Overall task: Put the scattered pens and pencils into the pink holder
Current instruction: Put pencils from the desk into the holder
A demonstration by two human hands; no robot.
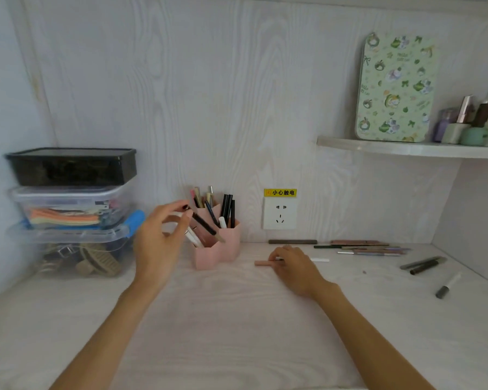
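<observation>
Holder (221, 253) stood left of the socket (279, 213) labelled "小心触电" (280, 192). Left hand (159, 240) pinched a black pencil (204, 224) over it; right hand (292, 266) closed on a pink pen (263, 263) just right of it.

The left hand (159, 243) is blurring, so its hold on the black pencil (206, 224) is staying unclear. The right hand (292, 266) is covering the middle of the pink pen (263, 263). The pink holder (219, 253) is hiding the lower ends of its pens. The frame's right edge is cutting off the bottles (473, 119).
</observation>
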